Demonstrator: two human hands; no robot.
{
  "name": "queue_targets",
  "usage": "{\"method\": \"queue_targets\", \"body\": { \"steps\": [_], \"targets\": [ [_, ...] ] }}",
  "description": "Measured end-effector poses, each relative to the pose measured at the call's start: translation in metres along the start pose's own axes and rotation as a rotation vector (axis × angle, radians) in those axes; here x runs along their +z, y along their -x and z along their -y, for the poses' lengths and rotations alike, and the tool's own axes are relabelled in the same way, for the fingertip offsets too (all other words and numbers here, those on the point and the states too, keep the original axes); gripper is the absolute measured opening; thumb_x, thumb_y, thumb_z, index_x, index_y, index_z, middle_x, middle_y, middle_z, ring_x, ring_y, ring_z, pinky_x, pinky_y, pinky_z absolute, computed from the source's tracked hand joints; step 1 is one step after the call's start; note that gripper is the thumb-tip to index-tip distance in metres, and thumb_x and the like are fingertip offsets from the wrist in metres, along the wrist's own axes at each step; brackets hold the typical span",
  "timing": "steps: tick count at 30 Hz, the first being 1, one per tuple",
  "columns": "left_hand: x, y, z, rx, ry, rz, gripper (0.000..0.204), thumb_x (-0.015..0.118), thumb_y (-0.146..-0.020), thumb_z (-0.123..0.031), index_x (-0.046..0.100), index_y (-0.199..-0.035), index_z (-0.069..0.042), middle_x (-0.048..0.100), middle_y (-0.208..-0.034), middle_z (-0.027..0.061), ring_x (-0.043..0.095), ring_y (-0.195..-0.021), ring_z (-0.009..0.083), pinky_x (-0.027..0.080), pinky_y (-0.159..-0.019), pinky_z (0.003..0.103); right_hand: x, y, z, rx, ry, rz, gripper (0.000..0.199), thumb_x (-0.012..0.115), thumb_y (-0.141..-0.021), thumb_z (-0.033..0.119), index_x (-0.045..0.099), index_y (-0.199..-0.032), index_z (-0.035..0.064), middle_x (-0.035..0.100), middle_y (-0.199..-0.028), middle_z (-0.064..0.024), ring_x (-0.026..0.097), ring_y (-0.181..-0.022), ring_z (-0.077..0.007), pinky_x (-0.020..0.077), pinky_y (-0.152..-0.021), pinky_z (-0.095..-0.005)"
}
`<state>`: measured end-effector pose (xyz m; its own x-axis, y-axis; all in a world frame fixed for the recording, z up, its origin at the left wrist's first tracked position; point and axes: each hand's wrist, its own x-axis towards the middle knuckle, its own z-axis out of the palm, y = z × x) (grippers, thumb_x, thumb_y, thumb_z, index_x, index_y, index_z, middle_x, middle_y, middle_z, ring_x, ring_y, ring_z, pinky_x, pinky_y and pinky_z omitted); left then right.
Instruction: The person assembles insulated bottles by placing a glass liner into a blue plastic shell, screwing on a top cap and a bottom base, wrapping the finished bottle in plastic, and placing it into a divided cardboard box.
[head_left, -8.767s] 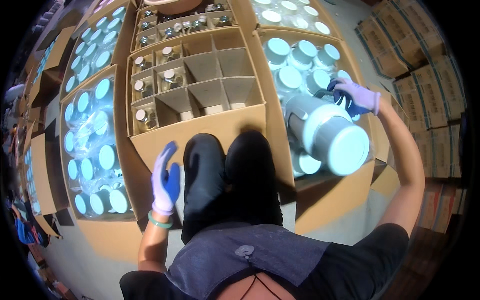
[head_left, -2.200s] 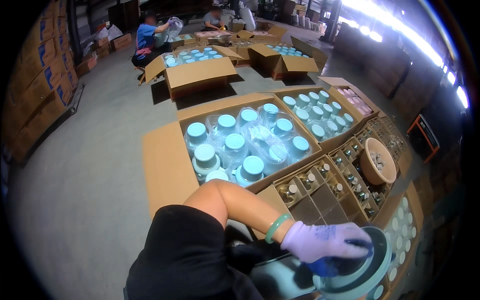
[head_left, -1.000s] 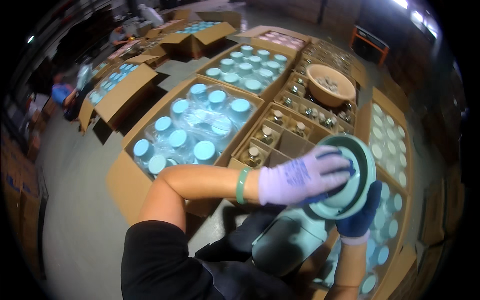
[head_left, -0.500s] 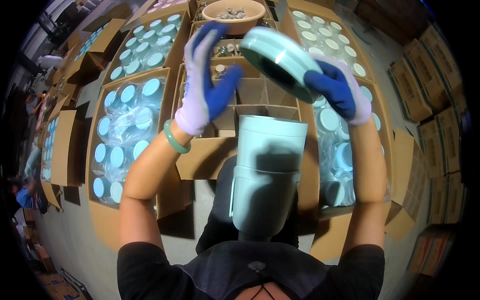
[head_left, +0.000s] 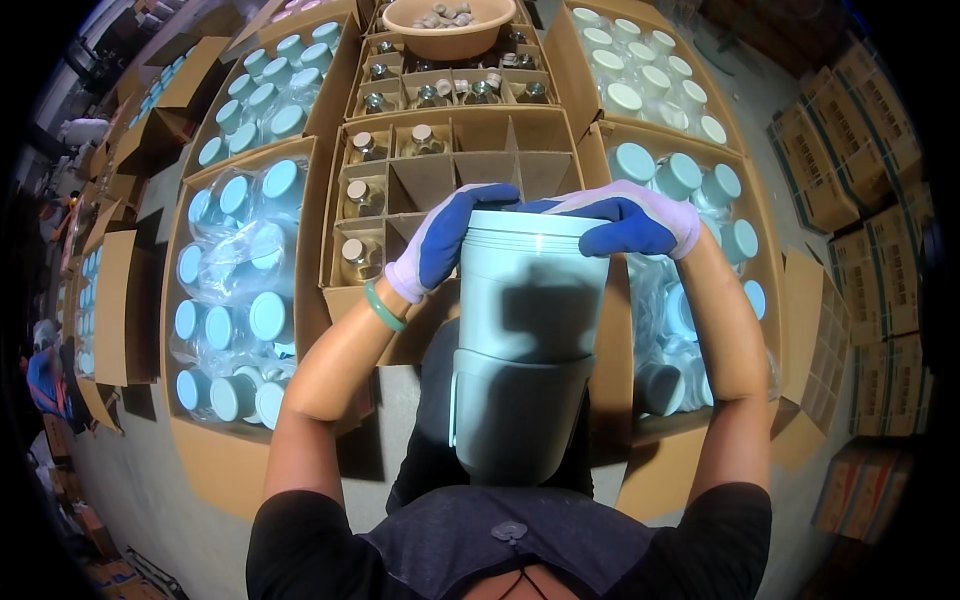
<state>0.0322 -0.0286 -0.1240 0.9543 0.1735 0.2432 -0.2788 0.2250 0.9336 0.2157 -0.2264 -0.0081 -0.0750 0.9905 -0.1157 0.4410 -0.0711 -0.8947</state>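
I hold a big pale teal plastic jar [head_left: 530, 330] upright against my chest, very close to the camera. My left hand [head_left: 445, 240], in a white and blue glove, grips the left side of its threaded top rim. My right hand [head_left: 630, 220], gloved the same way, curls over the right side of the rim. The jar's lid does not show, and the jar's mouth is hidden behind the rim and fingers. A green band [head_left: 383, 306] circles my left wrist.
Beyond the jar lies a divided cardboard box [head_left: 440, 170] with small glass bottles in some cells. A tan bowl [head_left: 450, 30] of caps sits farther back. Boxes of teal-lidded jars [head_left: 240, 300] flank both sides. Stacked cartons [head_left: 860, 220] line the right.
Half a second ago my right hand held the round lid lifted above the jar. Now both hands sit on the jar's rim and the lid is out of sight.
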Motion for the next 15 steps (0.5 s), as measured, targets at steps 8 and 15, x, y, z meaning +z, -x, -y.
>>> {"method": "queue_targets", "body": {
  "steps": [8, 15],
  "targets": [
    [0.000, 0.003, -0.019, 0.201, -0.430, 0.038, 0.032, 0.046, -0.105, -0.023, 0.065, -0.112, 0.001, 0.065, -0.115, 0.0117, 0.060, -0.108, 0.0203, 0.045, -0.098, 0.032, 0.014, 0.000, -0.053, -0.117, -0.252, -0.130, 0.040, 0.058, -0.096, 0.022, 0.063, -0.129, 0.0001, 0.064, -0.132, -0.0127, 0.060, -0.121, -0.0212, 0.0428, -0.107, -0.0349],
    [0.060, -0.001, -0.054, 0.325, -0.841, -0.074, 0.016, 0.064, -0.089, -0.002, 0.069, -0.105, -0.004, 0.067, -0.103, 0.0121, 0.061, -0.097, 0.0287, 0.047, -0.089, 0.036, 0.049, -0.012, -0.098, -0.330, -0.587, -0.312, 0.044, 0.042, -0.103, 0.028, 0.066, -0.124, -0.0019, 0.065, -0.129, -0.0158, 0.059, -0.122, -0.0241, 0.0409, -0.109, -0.0358]
  ]
}}
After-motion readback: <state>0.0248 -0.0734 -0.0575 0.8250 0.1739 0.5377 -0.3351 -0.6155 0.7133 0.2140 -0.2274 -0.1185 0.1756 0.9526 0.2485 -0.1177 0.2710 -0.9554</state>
